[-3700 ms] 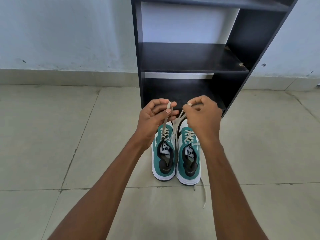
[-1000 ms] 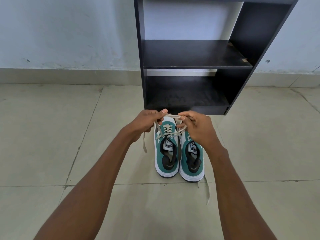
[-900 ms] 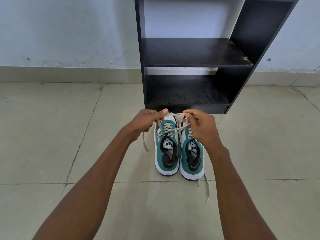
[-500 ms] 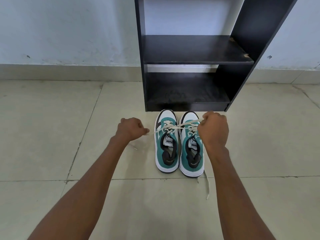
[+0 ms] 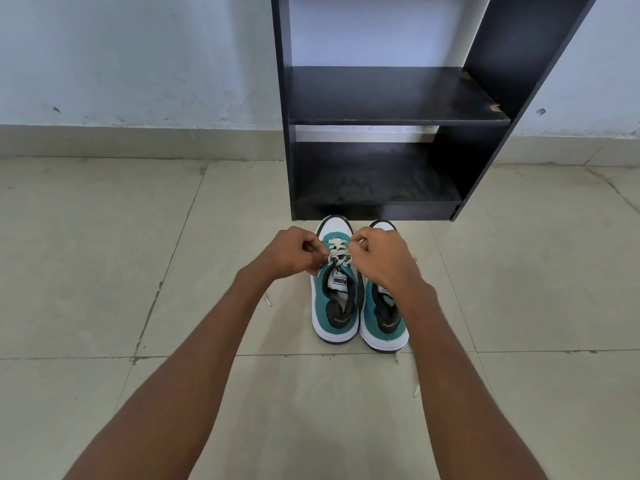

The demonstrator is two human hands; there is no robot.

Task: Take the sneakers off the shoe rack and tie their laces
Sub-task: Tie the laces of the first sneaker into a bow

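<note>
Two teal-and-white sneakers stand side by side on the tiled floor, toes toward the black shoe rack (image 5: 381, 116). Over the left sneaker (image 5: 336, 299), my left hand (image 5: 294, 252) and my right hand (image 5: 379, 259) are closed on its cream laces (image 5: 337, 254), close together just above the tongue. The right hand and forearm cover the front of the right sneaker (image 5: 384, 320). One lace tip (image 5: 267, 301) shows beside my left forearm. A loose lace end (image 5: 415, 391) from the right sneaker lies on the floor behind its heel.
The rack's two visible shelves hold nothing and it stands against a pale wall (image 5: 138, 57). Beige floor tiles (image 5: 104, 254) with dark grout lines spread to both sides of the sneakers.
Half a second ago my hands were spread wide, pulling the lace taut across both shoes. They have come back together over the left sneaker's tongue.
</note>
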